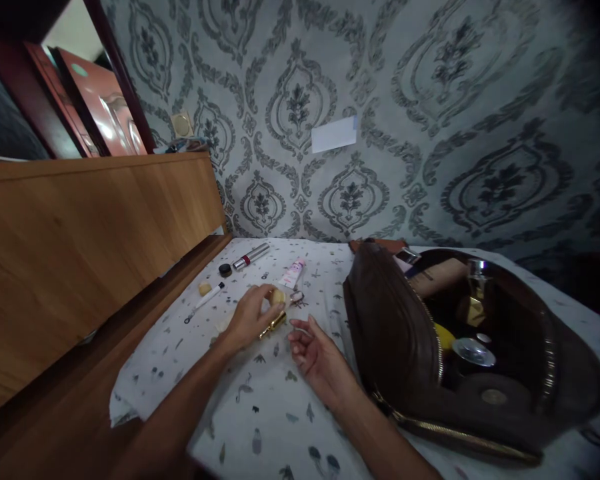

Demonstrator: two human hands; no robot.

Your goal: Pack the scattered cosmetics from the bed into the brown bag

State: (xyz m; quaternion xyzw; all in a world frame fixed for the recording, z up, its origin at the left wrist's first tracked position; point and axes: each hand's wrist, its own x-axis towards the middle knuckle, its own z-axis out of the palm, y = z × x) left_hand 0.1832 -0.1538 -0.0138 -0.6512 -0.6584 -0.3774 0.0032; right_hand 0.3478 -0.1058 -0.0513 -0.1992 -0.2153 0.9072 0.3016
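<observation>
My left hand (250, 316) is closed around a small, round, pale yellow thing (278, 297), its thumb and forefinger at the sides. Just below those fingers lies a slim gold tube (273, 326) on the patterned white sheet (270, 387). A small clear and pinkish item (297, 297) rests right beside the yellow thing. To the right, my right hand (323, 360) hovers palm inward with loosely bent fingers apart and nothing in them. Beyond both hands lies a pink and white squeeze tube (293, 273).
A brown zippered bag (395, 320) stands gaping at the right, holding a gold bottle (476, 303) and a silver-lidded jar (474, 352). At the left lie a silver tube (251, 257), a black lid (225, 270), a white pen-like stick (210, 295) and a beige lump (205, 289). A wooden board (100, 233) borders the left.
</observation>
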